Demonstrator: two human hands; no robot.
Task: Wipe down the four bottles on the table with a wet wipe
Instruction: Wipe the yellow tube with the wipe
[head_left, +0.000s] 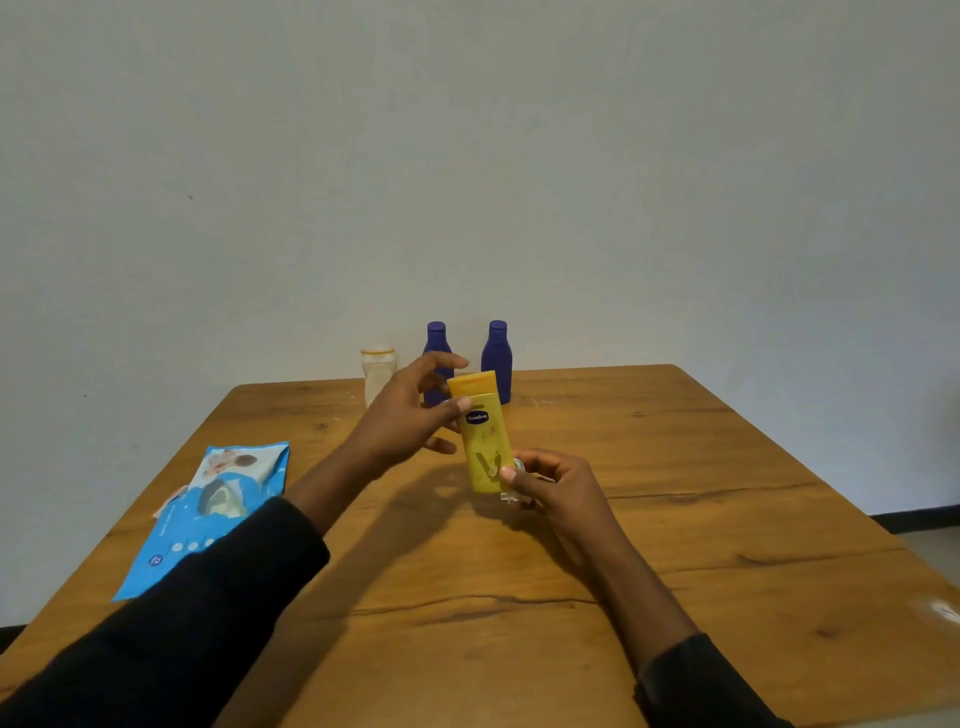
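Above the middle of the desk (675, 493), a yellow bottle (485, 447) is held clear of the wood between both hands. It is slim and flat-fronted, nearly upright with its top leaning a little to the left. A broad cap in a slightly deeper yellow closes the top, a dark blue oval badge with white lettering sits just below it, and faint greenish artwork runs down the front. The left hand (405, 415) pinches the upper part, thumb tip on the front beside the badge and the other fingers curled behind, near the cap. The right hand (556, 483) grips the bottom end, thumb pressed on the lower front and fingers wrapped round the back. A scrap of white wet wipe (511, 498) shows under that hand at the bottle's base. Along the far edge stand a pale bottle (378, 374), a left blue bottle (436, 338) partly hidden by the left hand, and a right blue bottle (497, 358), all upright. A blue wipes pack (208, 509) lies flat at the desk's left side, partly hidden by the black sleeve (208, 623)
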